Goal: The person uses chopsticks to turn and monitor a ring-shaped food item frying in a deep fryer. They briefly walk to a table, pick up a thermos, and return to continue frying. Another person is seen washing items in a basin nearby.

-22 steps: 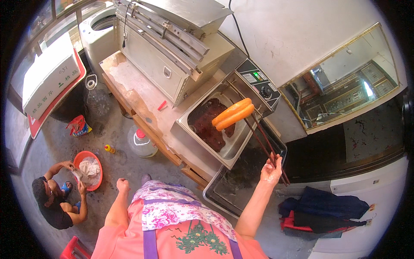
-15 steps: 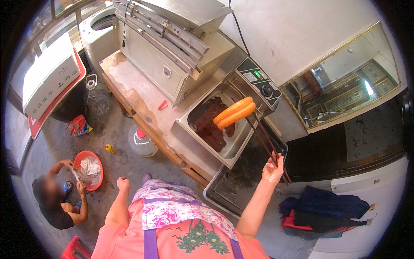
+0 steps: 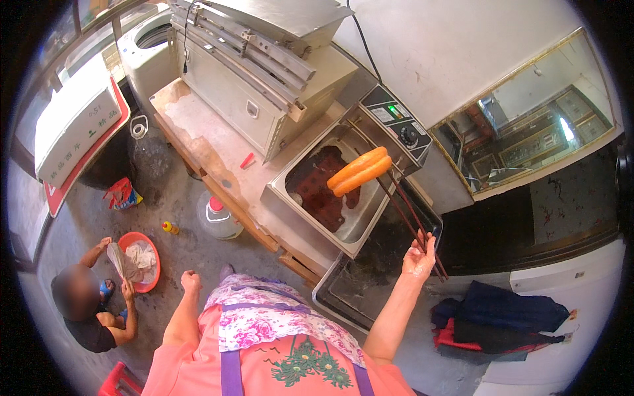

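My right hand (image 3: 418, 260) is closed around a pair of long dark chopsticks (image 3: 404, 205). At their far end a golden fried dough stick (image 3: 360, 171) is held above the electric deep fryer (image 3: 277, 197). Dark brown oil (image 3: 321, 198) lies in the fryer's metal basin, under the dough stick. Beside the fryer is its control box (image 3: 396, 124), with a dial and a lit green display. My left hand (image 3: 191, 282) hangs at my side over the floor, fingers curled in, nothing visible in it.
A dark-rimmed tray (image 3: 356, 290) sits right of the fryer. A large metal machine (image 3: 241, 86) stands behind on the wooden table (image 3: 198, 142). At left, another person (image 3: 92, 317) crouches, handling cloth at an orange basin (image 3: 156, 270). A clear jug (image 3: 220, 221) stands on the floor.
The dough stick and chopsticks stay nearly still above the fryer. The crouching person's hands have shifted, and the cloth between them is now stretched higher.
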Available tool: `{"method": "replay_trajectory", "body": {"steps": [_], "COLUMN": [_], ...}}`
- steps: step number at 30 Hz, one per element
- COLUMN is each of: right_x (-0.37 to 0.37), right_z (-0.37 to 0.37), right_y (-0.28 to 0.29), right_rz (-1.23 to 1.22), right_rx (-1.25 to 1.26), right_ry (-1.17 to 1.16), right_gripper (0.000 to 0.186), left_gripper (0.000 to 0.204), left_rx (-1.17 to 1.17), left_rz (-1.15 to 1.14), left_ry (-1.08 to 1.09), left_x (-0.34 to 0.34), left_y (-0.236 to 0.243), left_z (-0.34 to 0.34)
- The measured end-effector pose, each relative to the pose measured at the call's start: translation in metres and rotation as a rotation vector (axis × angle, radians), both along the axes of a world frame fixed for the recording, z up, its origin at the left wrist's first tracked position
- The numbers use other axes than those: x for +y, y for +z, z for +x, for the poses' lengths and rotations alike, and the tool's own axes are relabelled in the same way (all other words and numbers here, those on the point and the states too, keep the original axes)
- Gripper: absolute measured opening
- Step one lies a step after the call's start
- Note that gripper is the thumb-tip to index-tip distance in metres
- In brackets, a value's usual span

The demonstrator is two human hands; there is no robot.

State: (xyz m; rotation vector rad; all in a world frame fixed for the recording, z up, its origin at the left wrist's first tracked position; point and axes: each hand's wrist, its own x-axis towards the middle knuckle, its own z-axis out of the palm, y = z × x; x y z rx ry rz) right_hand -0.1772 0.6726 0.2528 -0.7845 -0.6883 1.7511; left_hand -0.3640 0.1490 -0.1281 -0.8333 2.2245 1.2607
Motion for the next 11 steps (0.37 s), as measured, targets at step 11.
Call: {"method": "replay_trajectory", "body": {"steps": [11], "right_x": [0.003], "right_z": [-0.002], "right_y": [-0.004], "right_rz": [-0.016], "right_rx": [0.014], "right_ry": [-0.021], "right_gripper": [0.022], "left_gripper": [0.036], "left_rx": [-0.047], "left_rz": [-0.017], "left_ry": [0.008], "left_x": [0.002], "left_y": [0.006], "left_z": [-0.001]}}
